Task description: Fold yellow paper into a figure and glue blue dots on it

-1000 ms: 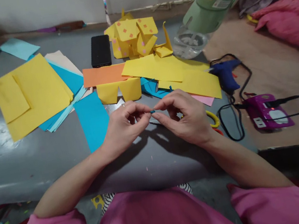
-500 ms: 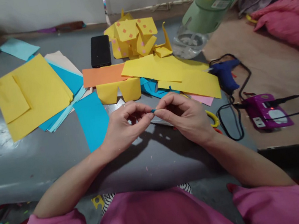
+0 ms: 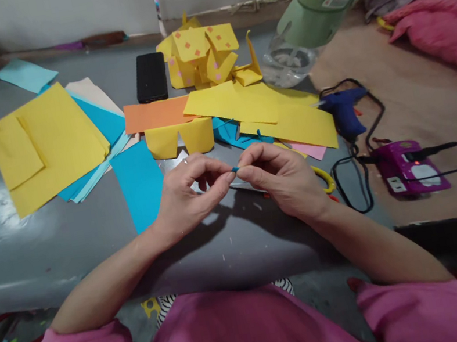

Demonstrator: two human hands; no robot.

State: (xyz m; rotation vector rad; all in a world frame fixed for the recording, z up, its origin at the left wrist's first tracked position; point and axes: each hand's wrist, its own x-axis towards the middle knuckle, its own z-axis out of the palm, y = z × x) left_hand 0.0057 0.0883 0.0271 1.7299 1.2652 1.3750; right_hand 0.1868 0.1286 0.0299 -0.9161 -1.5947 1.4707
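Observation:
Between my fingertips is a tiny piece of blue paper (image 3: pixel 235 169), held above the near part of the table. My left hand (image 3: pixel 191 195) pinches its left end, and my right hand (image 3: pixel 285 178) pinches the right end. Most of the piece is hidden by the fingers. Just beyond my hands lies a yellow paper cut-out (image 3: pixel 200 136) with a notch in its lower edge. A blue sheet (image 3: pixel 135 181) lies partly beneath my left wrist. Scissors with a yellow handle (image 3: pixel 325 179) show in part beside my right hand.
Yellow sheets (image 3: pixel 56 145) are stacked at left. Behind stand a black phone (image 3: pixel 151 77), a spotted yellow paper model (image 3: pixel 201 52) and a green-topped bottle (image 3: pixel 311 15). At right lie a blue glue gun (image 3: pixel 344 112) and a purple power strip (image 3: pixel 409 168) with looping cords.
Both hands keep their pinch on the blue paper piece, almost unmoved. The view has shifted very slightly; the things on the table stay in place.

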